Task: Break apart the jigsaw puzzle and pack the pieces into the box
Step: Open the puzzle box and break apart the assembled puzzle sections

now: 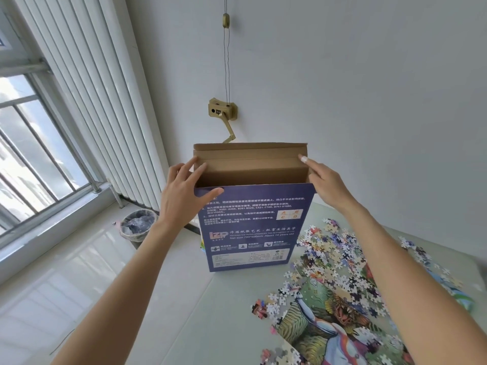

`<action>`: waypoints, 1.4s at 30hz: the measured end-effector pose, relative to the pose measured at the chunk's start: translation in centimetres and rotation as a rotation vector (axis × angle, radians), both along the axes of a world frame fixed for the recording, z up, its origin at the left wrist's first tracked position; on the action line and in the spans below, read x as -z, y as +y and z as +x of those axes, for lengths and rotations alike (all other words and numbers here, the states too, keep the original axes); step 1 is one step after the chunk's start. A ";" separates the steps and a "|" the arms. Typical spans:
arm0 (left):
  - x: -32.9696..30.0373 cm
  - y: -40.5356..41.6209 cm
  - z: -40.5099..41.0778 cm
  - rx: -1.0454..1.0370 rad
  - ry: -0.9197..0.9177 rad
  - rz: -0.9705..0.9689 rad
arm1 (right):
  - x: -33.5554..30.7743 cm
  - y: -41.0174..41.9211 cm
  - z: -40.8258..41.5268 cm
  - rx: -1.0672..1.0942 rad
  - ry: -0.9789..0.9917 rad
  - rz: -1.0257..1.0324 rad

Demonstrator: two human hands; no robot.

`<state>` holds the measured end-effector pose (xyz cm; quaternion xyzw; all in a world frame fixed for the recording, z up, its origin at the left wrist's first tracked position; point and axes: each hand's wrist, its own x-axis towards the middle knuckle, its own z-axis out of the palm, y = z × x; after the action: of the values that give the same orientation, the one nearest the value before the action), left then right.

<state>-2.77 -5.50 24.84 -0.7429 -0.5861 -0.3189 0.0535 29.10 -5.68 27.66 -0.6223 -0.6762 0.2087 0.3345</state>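
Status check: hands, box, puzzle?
Left hand and right hand holding box upright, top open. Puzzle part broken, loose pieces on table. Nothing blocking.
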 end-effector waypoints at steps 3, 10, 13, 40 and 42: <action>-0.1 -0.5 -0.5 -0.013 0.067 -0.018 | 0.8 0.5 -0.6 0.024 0.009 -0.015; -0.8 -0.6 -0.4 -0.022 0.161 0.092 | 0.3 0.7 -1.2 0.156 -0.219 0.119; -0.9 -0.5 -0.4 0.018 0.191 0.136 | -0.3 0.6 -1.6 0.182 -0.337 0.163; -0.7 -0.7 2.2 0.198 0.182 0.294 | 0.9 -2.4 -2.1 0.206 -0.388 0.455; -1.0 -1.5 3.1 0.249 0.120 0.338 | 1.0 -3.2 -2.1 0.201 -0.387 0.506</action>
<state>0.35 -7.03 25.83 -0.8077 -0.4239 -0.3719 0.1722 26.98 -8.84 26.67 -0.6112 -0.6927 -0.1219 0.3629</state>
